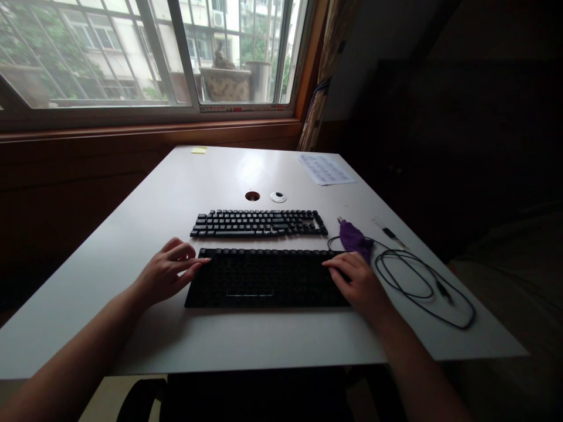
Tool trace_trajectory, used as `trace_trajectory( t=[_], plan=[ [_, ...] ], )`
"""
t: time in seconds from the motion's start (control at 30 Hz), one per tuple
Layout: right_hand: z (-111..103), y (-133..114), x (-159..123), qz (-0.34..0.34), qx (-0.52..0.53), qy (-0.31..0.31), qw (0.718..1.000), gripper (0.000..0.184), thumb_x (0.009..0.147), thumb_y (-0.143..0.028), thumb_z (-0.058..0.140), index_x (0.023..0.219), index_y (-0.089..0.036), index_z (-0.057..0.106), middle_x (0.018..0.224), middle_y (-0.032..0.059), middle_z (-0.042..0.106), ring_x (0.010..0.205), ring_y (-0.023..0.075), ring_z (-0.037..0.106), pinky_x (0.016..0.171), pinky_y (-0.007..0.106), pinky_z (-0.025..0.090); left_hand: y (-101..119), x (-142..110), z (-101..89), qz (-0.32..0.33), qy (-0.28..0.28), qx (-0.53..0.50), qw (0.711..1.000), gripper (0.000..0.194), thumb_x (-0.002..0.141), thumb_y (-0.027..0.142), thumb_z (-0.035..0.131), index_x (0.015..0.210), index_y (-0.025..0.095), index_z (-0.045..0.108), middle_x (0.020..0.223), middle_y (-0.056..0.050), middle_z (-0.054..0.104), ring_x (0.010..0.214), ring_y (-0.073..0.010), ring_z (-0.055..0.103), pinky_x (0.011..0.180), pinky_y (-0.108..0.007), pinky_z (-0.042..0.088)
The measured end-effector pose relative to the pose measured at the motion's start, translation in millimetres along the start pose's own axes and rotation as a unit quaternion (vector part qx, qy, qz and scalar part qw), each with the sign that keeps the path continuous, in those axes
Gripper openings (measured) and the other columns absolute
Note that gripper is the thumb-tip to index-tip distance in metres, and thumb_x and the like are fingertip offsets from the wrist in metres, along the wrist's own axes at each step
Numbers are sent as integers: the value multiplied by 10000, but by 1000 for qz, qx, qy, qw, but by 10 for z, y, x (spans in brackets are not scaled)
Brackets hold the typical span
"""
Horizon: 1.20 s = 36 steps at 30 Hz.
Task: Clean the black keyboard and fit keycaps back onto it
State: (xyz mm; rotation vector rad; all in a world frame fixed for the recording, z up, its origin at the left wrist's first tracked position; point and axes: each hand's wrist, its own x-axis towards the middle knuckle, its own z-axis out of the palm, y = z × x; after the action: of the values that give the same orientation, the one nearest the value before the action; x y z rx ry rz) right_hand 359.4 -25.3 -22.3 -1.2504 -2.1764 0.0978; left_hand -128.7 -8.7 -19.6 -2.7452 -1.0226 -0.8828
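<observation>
A black keyboard (264,278) lies flat near the front of the desk. Along its far edge runs a single row of keycaps (259,252), while the rest of its face looks bare and dark. My left hand (171,266) reaches over the keyboard's upper left corner, index finger stretched out and touching it. At the upper right, my right hand (352,278) rests its extended fingers on the keyboard. I see nothing held in either hand. Just behind the keyboard, many loose black keycaps (259,224) are laid out in keyboard order.
A purple cloth (354,239) lies right of the keyboard, beside a coiled black cable (396,287) and a small wire tool (391,234). Farther back are a cable hole (252,196), its white cover (278,197), printed paper (328,169) and a yellow note (199,150).
</observation>
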Motion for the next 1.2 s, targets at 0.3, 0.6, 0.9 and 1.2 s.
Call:
trace_trajectory(
  t=[0.3, 0.6, 0.9, 1.2],
  plan=[
    [-2, -3, 0, 5, 0, 0, 1000, 209, 955, -159, 549, 1047, -250, 713, 982, 70, 694, 982, 264, 607, 901, 461, 516, 13, 6, -7, -1, 2, 12, 1000, 361, 925, 151, 658, 1248, 296, 728, 934, -52, 642, 820, -181, 541, 728, -315, 507],
    [-9, -12, 0, 8, 2, 2, 1000, 203, 947, -158, 558, 1036, -241, 719, 980, 70, 699, 977, 261, 609, 897, 453, 518, 79, 56, -42, 18, 6, 20, 1000, 332, 894, 131, 684, 1190, 271, 736, 983, -46, 715, 855, -184, 591, 778, -332, 536],
    [-9, -6, 6, 2, 1, 2, 1000, 200, 953, -156, 558, 1043, -241, 715, 984, 73, 694, 976, 261, 602, 891, 457, 515, 82, 55, -46, 16, 6, 32, 999, 319, 890, 142, 685, 1175, 274, 742, 979, -40, 730, 849, -180, 606, 775, -330, 544],
    [-10, -22, 8, 6, 2, 7, 1000, 206, 950, -163, 550, 1037, -245, 717, 979, 74, 700, 973, 264, 611, 895, 471, 524, 85, 55, -35, 12, 10, 29, 999, 295, 895, 154, 674, 1155, 268, 752, 940, -37, 738, 827, -174, 615, 775, -329, 550]
  ],
)
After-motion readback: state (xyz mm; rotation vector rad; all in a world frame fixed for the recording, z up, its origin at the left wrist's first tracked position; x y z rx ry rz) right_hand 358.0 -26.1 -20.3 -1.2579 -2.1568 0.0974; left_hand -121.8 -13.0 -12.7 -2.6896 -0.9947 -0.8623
